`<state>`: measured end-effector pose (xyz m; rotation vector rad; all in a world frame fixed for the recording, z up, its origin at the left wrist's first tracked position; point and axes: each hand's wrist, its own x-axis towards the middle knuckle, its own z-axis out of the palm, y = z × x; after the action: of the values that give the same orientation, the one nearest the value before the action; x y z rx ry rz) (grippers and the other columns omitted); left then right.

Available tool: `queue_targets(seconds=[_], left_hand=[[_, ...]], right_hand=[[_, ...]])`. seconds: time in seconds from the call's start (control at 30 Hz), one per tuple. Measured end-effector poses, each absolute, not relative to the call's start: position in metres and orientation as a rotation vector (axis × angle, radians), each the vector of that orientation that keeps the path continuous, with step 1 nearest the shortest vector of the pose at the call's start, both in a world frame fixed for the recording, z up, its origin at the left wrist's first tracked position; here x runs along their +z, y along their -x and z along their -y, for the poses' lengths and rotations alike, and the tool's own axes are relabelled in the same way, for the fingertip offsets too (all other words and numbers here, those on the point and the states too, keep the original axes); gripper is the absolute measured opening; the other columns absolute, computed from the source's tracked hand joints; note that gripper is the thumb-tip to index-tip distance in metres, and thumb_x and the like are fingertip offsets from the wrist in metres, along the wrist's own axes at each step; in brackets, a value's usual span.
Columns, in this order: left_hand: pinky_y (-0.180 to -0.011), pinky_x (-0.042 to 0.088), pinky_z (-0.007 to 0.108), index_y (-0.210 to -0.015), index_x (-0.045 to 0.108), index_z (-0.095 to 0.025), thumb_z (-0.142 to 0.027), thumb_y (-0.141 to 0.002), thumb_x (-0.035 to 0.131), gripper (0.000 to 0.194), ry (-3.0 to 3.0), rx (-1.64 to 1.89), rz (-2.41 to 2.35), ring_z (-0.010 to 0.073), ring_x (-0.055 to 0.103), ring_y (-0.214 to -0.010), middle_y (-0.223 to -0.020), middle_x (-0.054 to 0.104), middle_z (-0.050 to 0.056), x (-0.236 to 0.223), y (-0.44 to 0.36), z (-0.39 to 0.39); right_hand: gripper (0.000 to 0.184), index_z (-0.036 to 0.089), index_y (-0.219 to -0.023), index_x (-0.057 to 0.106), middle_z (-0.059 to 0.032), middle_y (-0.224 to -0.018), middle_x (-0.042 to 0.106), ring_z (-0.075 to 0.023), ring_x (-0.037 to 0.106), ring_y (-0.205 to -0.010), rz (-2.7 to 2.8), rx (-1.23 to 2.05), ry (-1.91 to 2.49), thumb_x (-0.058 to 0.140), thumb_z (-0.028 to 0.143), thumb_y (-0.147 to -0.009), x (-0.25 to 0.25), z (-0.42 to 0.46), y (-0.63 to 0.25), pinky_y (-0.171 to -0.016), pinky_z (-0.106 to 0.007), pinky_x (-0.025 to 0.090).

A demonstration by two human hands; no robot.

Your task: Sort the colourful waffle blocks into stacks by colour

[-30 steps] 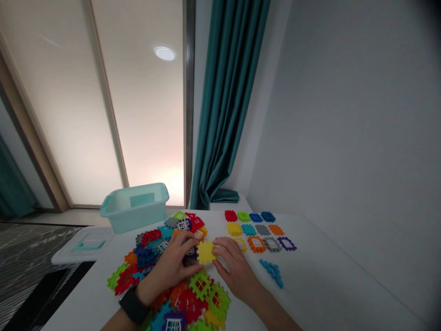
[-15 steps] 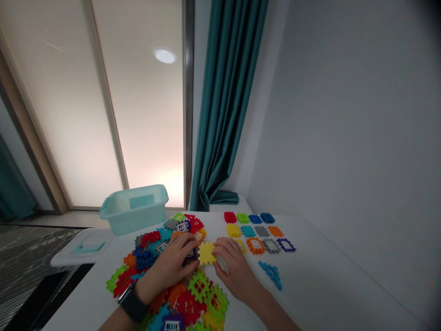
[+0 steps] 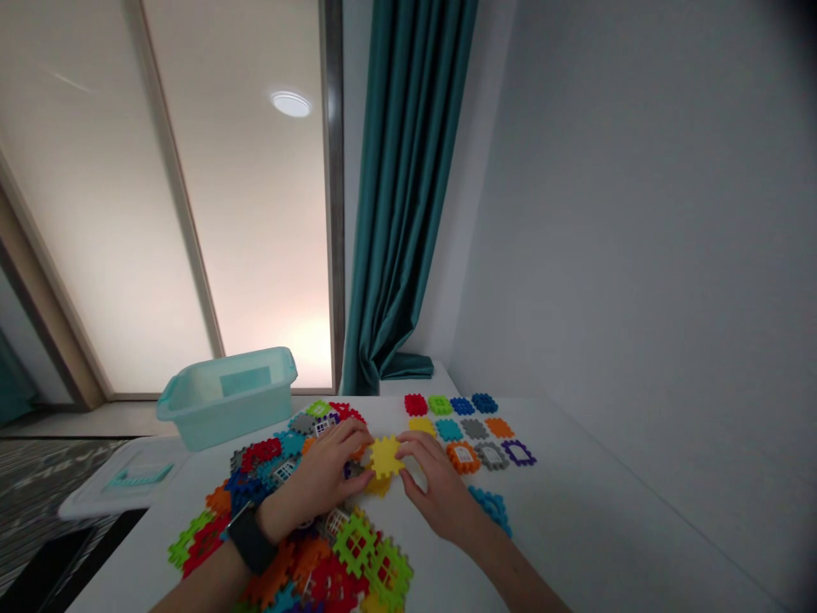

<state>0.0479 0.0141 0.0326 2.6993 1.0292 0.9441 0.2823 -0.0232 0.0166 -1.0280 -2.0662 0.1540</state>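
Yellow plastic block (image 3: 385, 457), square with no long axis, lies midway between the hands: left hand (image 3: 316, 477) and right hand (image 3: 440, 487) both narrowly closed on it.

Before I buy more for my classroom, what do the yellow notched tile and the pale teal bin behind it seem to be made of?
The yellow notched tile looks like opaque moulded plastic, with a soft sheen and crisp notched edges. The pale teal bin looks like translucent plastic, since light passes through its walls. The exact plastic type can't be told from here.
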Motion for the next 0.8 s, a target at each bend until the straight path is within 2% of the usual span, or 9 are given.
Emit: queue_targets(seconds=[0.43,0.57,0.8], left_hand=[[-0.099,0.048,0.042,-0.115,0.06,-0.023,-0.022,-0.082,0.069,0.035,-2.645,0.925,-1.079,0.0271,0.06,-0.112,-0.12,0.06,0.007,0.029,-0.109,-0.07],[-0.099,0.047,0.042,-0.116,0.061,-0.023,-0.025,-0.084,0.068,0.033,-2.589,0.772,-1.103,0.0272,0.06,-0.113,-0.12,0.061,0.007,0.024,-0.126,-0.09],[-0.099,0.048,0.038,-0.114,0.065,-0.023,-0.029,-0.084,0.067,0.03,-2.558,0.675,-1.127,0.026,0.063,-0.109,-0.117,0.063,0.007,0.01,-0.143,-0.11]], right_hand=[[0.029,0.022,-0.107,0.062,-0.0092,-0.118,0.066,-0.0278,0.057,-0.119,2.224,-0.093,1.202,0.055,0.006,-0.085,0.025,-0.03,-0.339,-0.107,-0.051,0.042],[0.032,0.022,-0.112,0.062,-0.009,-0.12,0.067,-0.0267,0.057,-0.119,2.254,-0.069,1.271,0.057,0.006,-0.085,0.017,-0.047,-0.356,-0.107,-0.049,0.041],[0.03,0.022,-0.108,0.065,-0.0072,-0.118,0.068,-0.0264,0.057,-0.119,2.318,0.079,1.384,0.063,0.006,-0.084,0.01,-0.066,-0.37,-0.107,-0.046,0.04]])
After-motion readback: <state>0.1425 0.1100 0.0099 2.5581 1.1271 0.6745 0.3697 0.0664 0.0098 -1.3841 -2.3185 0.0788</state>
